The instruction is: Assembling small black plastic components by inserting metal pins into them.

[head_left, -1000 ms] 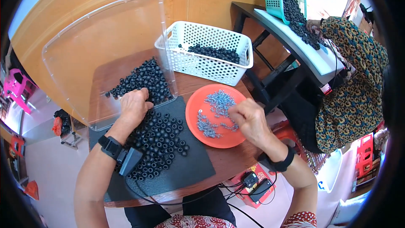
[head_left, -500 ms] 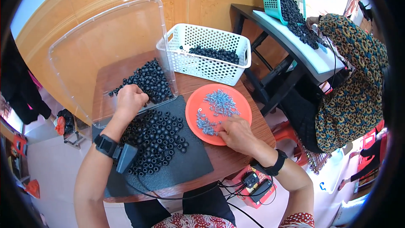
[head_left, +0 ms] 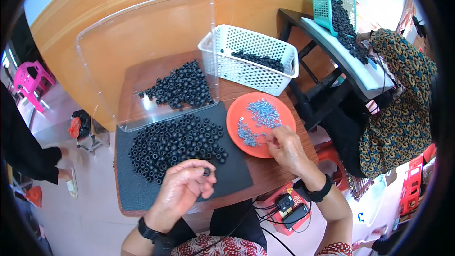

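My left hand is raised over the near edge of the dark mat, pinching one small black ring-shaped part between thumb and fingers. Beyond it, many more black parts with round holes are heaped on the mat. My right hand is at the lower right of the orange-red plate, fingertips pinched together. Small silvery-blue pieces lie on the plate in two loose piles. What the right fingertips hold, if anything, is too small to make out.
Behind the mat, a clear plastic bin on its side holds more black parts. A white perforated basket stands beside it. To the right, a person works at another table with a green basket. Cables hang below the table.
My left hand has come back from the clear bin toward me and now holds a black part. My right hand stays by the plate's pile. A person's leg has appeared at far left.
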Available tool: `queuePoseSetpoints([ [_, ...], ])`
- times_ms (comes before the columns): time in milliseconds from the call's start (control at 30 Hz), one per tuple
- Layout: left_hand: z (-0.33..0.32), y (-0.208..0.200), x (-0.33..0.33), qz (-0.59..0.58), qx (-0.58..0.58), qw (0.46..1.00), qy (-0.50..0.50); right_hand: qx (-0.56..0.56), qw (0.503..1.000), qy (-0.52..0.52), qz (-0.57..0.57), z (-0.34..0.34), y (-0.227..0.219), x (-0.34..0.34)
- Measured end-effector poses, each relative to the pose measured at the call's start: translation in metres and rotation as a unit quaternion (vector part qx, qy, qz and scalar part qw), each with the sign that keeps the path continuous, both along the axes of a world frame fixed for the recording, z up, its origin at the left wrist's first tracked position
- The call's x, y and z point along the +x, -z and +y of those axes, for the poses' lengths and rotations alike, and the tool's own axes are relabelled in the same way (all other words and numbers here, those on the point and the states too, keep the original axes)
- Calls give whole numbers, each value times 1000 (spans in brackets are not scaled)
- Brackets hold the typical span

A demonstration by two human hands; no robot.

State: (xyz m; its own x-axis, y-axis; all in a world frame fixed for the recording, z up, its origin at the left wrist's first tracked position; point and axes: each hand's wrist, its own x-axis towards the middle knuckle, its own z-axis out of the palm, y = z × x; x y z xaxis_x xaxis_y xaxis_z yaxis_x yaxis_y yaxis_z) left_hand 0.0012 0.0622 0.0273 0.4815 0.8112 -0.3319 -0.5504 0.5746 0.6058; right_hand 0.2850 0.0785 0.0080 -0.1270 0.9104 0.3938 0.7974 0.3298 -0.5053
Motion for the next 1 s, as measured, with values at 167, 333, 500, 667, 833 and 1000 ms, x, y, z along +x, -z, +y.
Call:
queuePoseSetpoints([
  [167,-14,15,7,-38,3,999,-6,36,999,5,25,-13,-8,-19],
  [333,-25,20,8,8,64,997,-33,55,995,-27,78,-31,-26,-46],
  [500,-30,26,9,64,128,989,-46,22,977,-97,190,-43,-27,-75],
  [667,-35,28,13,107,171,978,-57,-36,962,-98,253,-55,-28,-99],
  [833,-41,33,11,305,333,886,-106,-41,941,-102,321,-55,-16,-106],
  [1000,-41,20,12,402,458,782,-126,-61,940,-130,311,-59,-19,-109],
])
